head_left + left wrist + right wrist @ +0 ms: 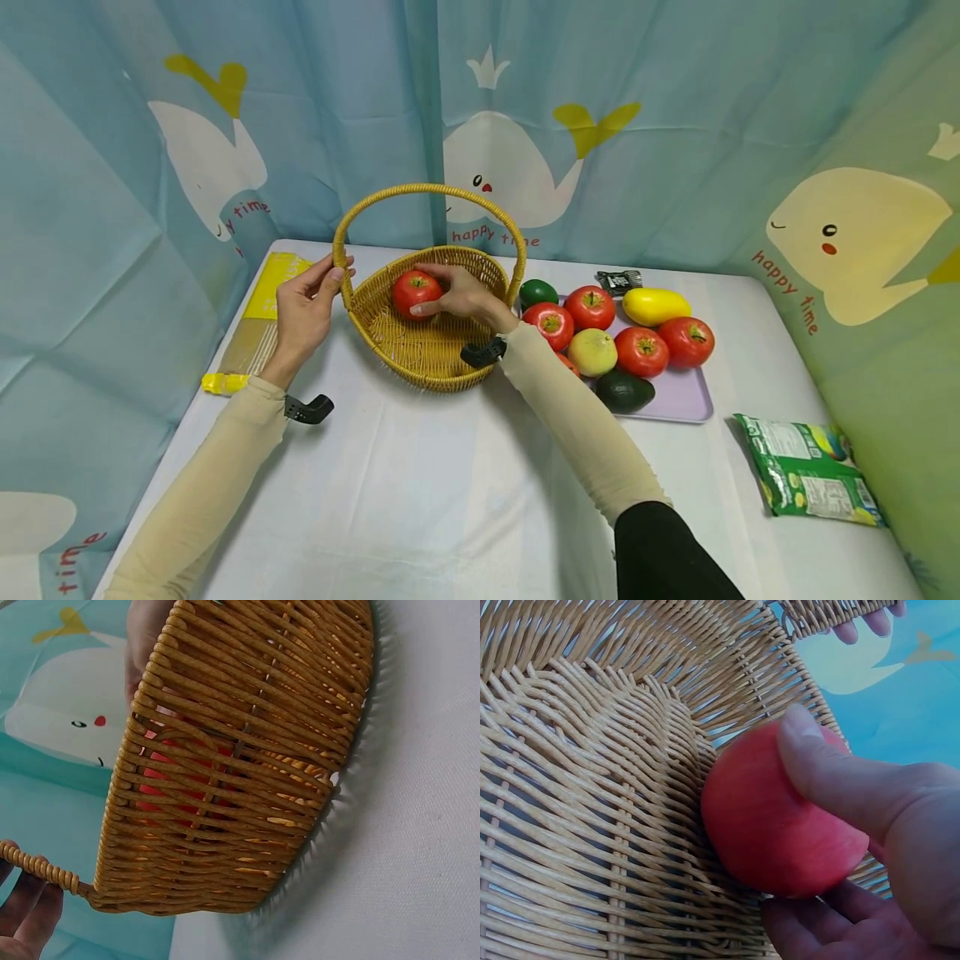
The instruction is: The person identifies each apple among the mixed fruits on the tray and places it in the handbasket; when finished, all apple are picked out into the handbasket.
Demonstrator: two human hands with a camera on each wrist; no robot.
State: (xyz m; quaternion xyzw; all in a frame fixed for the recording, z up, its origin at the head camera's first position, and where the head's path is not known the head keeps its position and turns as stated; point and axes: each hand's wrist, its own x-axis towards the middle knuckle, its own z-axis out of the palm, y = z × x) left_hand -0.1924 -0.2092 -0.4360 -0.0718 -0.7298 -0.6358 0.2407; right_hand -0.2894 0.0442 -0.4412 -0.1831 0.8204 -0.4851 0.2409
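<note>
A wicker basket (420, 354) with a tall arched handle stands on the table. At the lower left end of that handle, my left hand (306, 312) grips it between thumb and fingers; the left wrist view shows those fingers (34, 915) curled at the handle. Inside the basket, my right hand (467, 293) holds a red apple (415, 293) near the left wall. Seen from the right wrist, the thumb lies over the apple (780, 817) with fingers beneath it. Through the weave in the left wrist view, red patches of the apple (184, 776) show.
Right of the basket, a lilac tray (686, 398) bears several red apples (642, 352), a pale green round fruit (592, 352), an avocado (624, 391) and a yellow fruit (656, 307). A yellow noodle pack (258, 321), a black packet (618, 282) and a green bag (810, 471) lie around.
</note>
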